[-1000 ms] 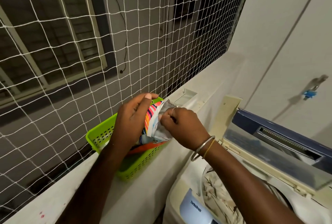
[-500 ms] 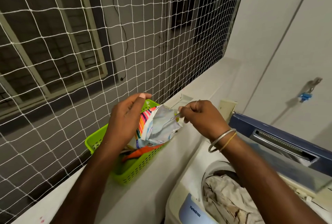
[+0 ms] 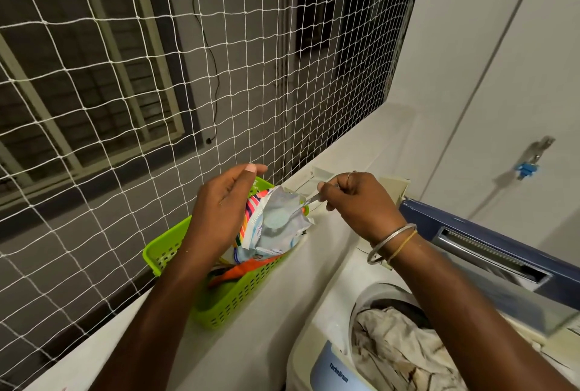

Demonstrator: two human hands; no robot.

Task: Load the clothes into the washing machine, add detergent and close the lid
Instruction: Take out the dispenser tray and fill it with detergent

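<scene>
A striped detergent packet [image 3: 270,233] stands open in a green basket [image 3: 232,302] on the ledge. My left hand [image 3: 219,211] grips the packet's left side. My right hand [image 3: 361,202] holds a spoon [image 3: 292,216] heaped with pale detergent powder just above the packet's mouth. Below right, the top-loading washing machine [image 3: 326,356] has its lid [image 3: 489,252] raised, and beige clothes [image 3: 395,350] fill the drum.
White netting [image 3: 157,92] covers the opening behind the ledge [image 3: 257,356]. A small white tray [image 3: 320,175] sits on the ledge past the basket. A white wall with a latch [image 3: 533,155] rises to the right.
My right hand has drawn back to the right out of the packet, lifting a spoonful of powder. My left hand keeps holding the packet in the basket.
</scene>
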